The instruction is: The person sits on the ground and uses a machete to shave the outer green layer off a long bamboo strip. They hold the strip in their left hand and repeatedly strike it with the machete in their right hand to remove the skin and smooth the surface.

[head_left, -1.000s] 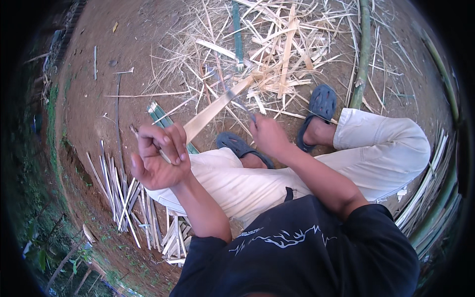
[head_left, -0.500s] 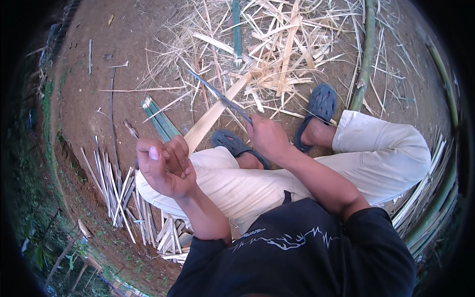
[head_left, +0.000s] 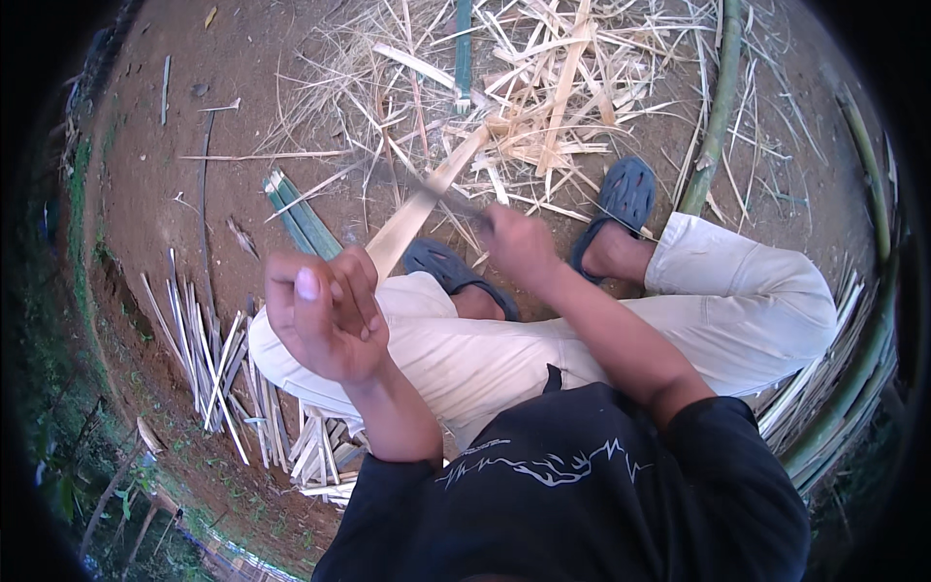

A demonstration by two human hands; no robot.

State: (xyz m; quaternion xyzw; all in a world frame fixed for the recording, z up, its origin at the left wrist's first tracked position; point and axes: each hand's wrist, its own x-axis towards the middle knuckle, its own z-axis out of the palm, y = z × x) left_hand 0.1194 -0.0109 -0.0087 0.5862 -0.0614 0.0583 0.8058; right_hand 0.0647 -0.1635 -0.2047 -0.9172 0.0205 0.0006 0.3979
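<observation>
My left hand (head_left: pixel 328 315) is raised over my left knee with its fingers curled round the near end of a pale split bamboo strip (head_left: pixel 400 233). The strip slants away to the shavings on the ground. My right hand (head_left: pixel 522 244) is closed on the handle of a long, thin-bladed knife (head_left: pixel 454 201). Its blade lies crosswise over the strip, a little beyond my left foot, and is blurred toward the tip. The handle is mostly hidden in my fist.
Pale bamboo shavings (head_left: pixel 543 126) cover the ground ahead. Green bamboo pieces (head_left: pixel 303 215) lie left of the strip, and another green piece (head_left: pixel 464 53) lies farther off. Thin split sticks (head_left: pixel 218 359) are heaped at my left. A long green pole (head_left: pixel 718 121) stretches out on the right.
The knife blade has turned from sharp to blurred, and my right hand has shifted slightly forward. The whole view has drifted a little. Both hands keep their hold.
</observation>
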